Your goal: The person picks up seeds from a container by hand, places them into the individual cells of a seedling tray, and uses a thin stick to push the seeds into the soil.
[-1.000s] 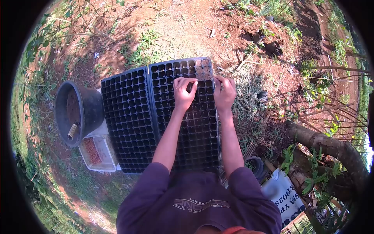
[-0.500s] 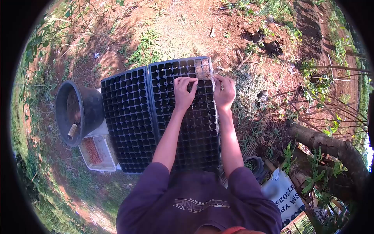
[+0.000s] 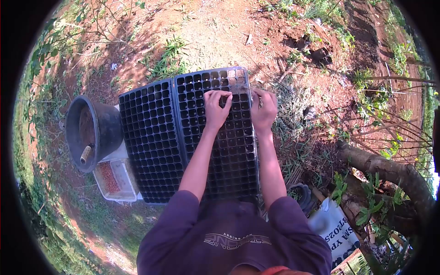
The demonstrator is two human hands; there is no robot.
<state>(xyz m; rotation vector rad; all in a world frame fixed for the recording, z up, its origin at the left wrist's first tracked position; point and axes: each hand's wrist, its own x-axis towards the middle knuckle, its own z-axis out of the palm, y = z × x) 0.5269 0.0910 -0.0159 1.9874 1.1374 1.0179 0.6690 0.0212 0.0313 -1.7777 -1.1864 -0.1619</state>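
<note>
Two black seedling trays lie side by side, the left one (image 3: pixel 149 137) and the right one (image 3: pixel 238 160), each with rows of square cells. Over the upper right part of the right tray, my left hand (image 3: pixel 215 110) has its thumb and forefinger pinched together. Anything between those fingertips is too small to make out. My right hand (image 3: pixel 264 110) is closed at the tray's right edge, fingers bent and thumb pressed in; its contents are hidden. Small pale specks show in some cells of the right tray.
Left of the trays stands a dark bucket (image 3: pixel 110 133) with a pale-handled tool (image 3: pixel 85 155) in it. Below it, a white plastic container (image 3: pixel 133 183) holds reddish seeds (image 3: pixel 109 178). A printed white sack (image 3: pixel 334 229) and a thick branch (image 3: pixel 380 165) are at the right.
Both hands stay in almost the same place over the right tray. My right hand's fingers have shifted slightly; the bucket and the container look unmoved.
</note>
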